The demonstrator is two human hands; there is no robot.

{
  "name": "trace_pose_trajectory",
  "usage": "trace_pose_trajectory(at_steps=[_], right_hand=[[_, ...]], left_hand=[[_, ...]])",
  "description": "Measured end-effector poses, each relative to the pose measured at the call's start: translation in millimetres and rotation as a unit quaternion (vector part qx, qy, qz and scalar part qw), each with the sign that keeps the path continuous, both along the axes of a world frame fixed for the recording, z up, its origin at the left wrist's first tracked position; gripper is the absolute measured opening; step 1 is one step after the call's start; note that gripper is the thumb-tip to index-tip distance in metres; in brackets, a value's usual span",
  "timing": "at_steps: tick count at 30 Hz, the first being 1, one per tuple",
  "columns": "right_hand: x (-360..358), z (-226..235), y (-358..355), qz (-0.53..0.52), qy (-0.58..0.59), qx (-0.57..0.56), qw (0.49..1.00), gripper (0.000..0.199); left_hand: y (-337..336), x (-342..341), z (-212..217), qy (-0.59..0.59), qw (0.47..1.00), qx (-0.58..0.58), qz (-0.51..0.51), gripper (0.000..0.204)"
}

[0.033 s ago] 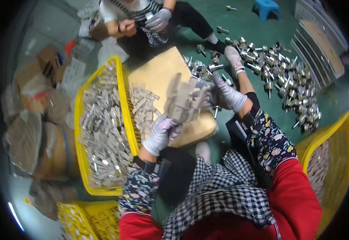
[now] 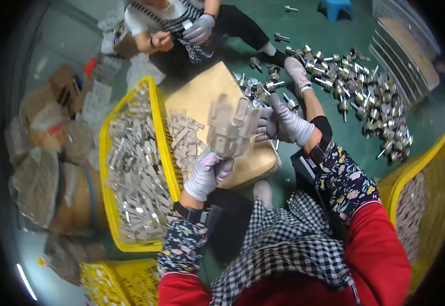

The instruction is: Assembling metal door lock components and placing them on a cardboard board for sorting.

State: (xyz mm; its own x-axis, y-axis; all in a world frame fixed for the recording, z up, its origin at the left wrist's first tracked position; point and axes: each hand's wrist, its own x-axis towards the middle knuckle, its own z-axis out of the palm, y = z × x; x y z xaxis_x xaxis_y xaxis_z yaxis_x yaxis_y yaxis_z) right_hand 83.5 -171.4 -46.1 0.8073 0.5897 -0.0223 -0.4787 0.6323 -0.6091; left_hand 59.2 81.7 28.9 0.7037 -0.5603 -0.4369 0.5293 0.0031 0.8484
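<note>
My left hand [image 2: 203,175], in a striped grey glove, is closed round the lower end of a bunch of pale grey rectangular pieces [image 2: 227,130]. The bunch fans upward and is smeared by motion, so the exact kind of piece is unclear. My right hand [image 2: 291,123], gloved alike, stands at the right side of the bunch with its thumb up and fingers stretched toward it. Whether those fingertips touch the pieces, I cannot tell. Under the bunch lies a tan board or flat stack [image 2: 202,89], with a pile of similar grey pieces [image 2: 184,135] on its left part.
To the left, a yellow basket [image 2: 157,122] is full of grey pieces. Another yellow basket [image 2: 429,163] stands at lower right. Metal parts with shafts [image 2: 370,99] cover the floor beyond my right hand. Across from me sits a co-worker, whose gloved hand [image 2: 200,29] holds something white.
The bunch in my left hand has become more upright and fanned. My right hand's fingers have straightened and moved a little away from its middle.
</note>
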Motion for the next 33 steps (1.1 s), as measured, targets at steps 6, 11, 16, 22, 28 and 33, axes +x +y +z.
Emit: trace_pose_trajectory(at_steps=[6,11,16,22,28,33], right_hand=[[-52.5,23.8,-4.3,-0.039,-0.054,0.042,0.997,0.101],[-70.2,35.4,6.8,-0.075,-0.097,0.005,0.992,0.089],[-74.6,47.3,22.9,-0.121,-0.07,-0.071,0.988,0.06],[-83.0,52.4,34.2,-0.072,-0.023,-0.042,0.996,0.055],[-74.7,50.3,44.4,-0.074,-0.023,-0.101,0.992,0.037],[-78.1,66.7,38.1,-0.32,-0.13,-0.381,0.858,0.023]], left_hand=[[-28.6,-33.7,14.9,0.072,0.985,-0.155,0.007,0.034],[-26.7,-44.2,11.7,0.063,0.978,-0.197,0.0,0.033],[-22.3,-51.0,3.9,0.071,0.966,-0.248,-0.005,0.029],[-20.8,-55.4,-1.4,0.066,0.956,-0.284,0.03,0.026],[-22.1,-57.0,-4.9,0.035,0.965,-0.251,0.063,0.026],[-21.8,-56.7,-13.8,-0.172,0.954,-0.046,0.24,0.021]])
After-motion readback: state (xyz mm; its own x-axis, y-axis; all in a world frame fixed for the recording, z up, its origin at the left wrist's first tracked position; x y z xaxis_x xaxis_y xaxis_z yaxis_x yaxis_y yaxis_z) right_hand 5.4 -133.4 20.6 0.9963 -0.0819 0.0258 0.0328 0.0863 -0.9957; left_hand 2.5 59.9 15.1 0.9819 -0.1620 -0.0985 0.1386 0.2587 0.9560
